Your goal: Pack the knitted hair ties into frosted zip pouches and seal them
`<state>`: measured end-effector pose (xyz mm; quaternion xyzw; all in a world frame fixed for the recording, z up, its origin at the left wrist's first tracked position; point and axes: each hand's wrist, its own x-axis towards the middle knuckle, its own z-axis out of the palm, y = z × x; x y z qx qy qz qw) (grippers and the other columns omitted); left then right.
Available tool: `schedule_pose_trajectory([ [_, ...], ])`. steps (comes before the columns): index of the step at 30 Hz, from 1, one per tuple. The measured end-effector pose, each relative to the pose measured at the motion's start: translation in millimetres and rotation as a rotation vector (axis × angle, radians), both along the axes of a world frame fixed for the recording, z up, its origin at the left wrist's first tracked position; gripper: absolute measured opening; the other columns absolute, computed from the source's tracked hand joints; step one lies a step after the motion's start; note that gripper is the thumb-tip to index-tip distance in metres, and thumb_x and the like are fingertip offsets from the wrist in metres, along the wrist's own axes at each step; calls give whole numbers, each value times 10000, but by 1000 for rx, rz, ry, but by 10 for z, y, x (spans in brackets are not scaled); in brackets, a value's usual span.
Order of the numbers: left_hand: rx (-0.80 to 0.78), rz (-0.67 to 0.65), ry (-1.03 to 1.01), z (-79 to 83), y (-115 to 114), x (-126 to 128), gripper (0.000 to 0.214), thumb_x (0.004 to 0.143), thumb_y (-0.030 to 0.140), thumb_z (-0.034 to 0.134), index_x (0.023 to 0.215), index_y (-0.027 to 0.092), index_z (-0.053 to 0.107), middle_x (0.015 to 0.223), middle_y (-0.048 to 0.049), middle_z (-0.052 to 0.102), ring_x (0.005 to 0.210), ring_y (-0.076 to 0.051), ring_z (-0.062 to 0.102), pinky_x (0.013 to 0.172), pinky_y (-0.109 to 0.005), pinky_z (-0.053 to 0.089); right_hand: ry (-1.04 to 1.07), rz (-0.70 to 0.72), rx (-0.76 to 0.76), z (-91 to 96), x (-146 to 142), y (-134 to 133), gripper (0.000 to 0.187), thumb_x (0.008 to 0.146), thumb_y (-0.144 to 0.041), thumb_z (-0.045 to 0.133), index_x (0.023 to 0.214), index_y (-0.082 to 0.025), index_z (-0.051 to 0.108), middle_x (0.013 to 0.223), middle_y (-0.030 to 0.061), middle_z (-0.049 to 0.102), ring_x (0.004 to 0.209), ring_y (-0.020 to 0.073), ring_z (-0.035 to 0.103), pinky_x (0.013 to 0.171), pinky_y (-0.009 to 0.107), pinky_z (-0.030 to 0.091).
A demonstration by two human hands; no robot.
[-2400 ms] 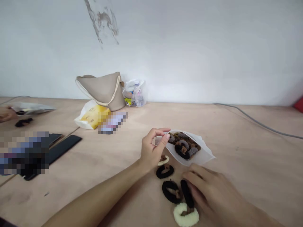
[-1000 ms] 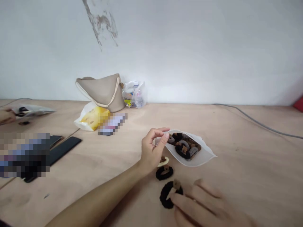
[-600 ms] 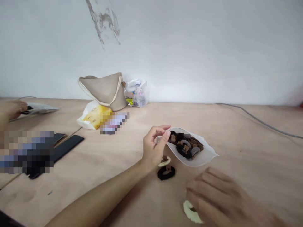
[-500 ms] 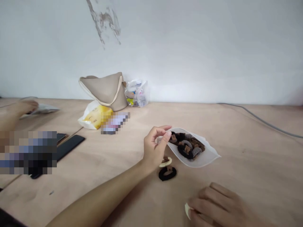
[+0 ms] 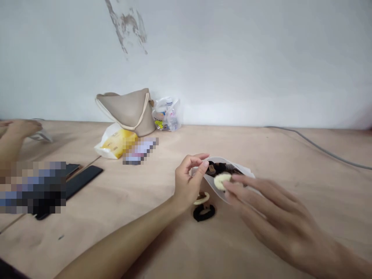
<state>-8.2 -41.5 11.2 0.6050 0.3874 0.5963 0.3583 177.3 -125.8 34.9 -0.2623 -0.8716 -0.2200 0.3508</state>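
L hand [image 5: 188,182] pinches L end of white bag [image 5: 217,192]; just below, 2nd cream ring [image 5: 202,201] & black ring [image 5: 197,213] lie on table [image 5: 180,252]; bag's long axis slopes down to R, far end hidden; cream ring [image 5: 218,183] at its open mouth, inside or above unclear; R hand [image 5: 276,213] nearer, fingertips gripping it; hands apart.

diffuse light brightens the wall [image 5: 232,77], soft shadow darkens the surface [image 5: 308,166] at bottom centre, the right hand [image 5: 280,211] looks slightly blurred, and pixelation masks the lower left.
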Motion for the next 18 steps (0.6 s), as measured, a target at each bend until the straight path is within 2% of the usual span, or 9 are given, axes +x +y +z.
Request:
schedule_pose_trajectory([
  [2,-6,-2,1,-3,1,2,144,807,280,622,726,188,546,1018,-78,696,942,-207,650,857,-352,481,41,-17,-24,-35,-66,19,280,902,-52,377,1027,-133,614,1088,99,670,1098,249,568,873,413,465],
  [6,-13,-11,-6,-3,1,16,148,799,278,628,719,191,539,1006,-79,702,933,-210,653,840,-347,489,34,-3,-18,-251,-348,-67,361,898,-42,309,809,-181,629,826,10,713,785,166,647,719,312,482],
  [11,-10,-13,-3,12,-24,27,138,806,279,620,726,198,541,1019,-77,700,949,-210,647,862,-362,484,-20,-128,-104,-452,-650,-31,292,831,-88,380,969,-129,635,934,82,694,803,209,630,673,317,481],
  [15,-7,-5,14,15,-24,18,156,804,292,619,712,197,536,1009,-84,702,949,-220,648,868,-378,484,-62,-90,-94,-435,-711,-37,133,789,-157,505,842,-155,626,661,17,631,574,161,559,540,283,448],
  [18,-10,-1,12,12,-15,11,160,802,289,621,707,197,531,1002,-81,705,940,-215,651,852,-363,486,-90,13,-16,-334,-639,-132,100,786,-140,534,777,-214,601,621,-59,612,503,110,511,504,242,422],
])
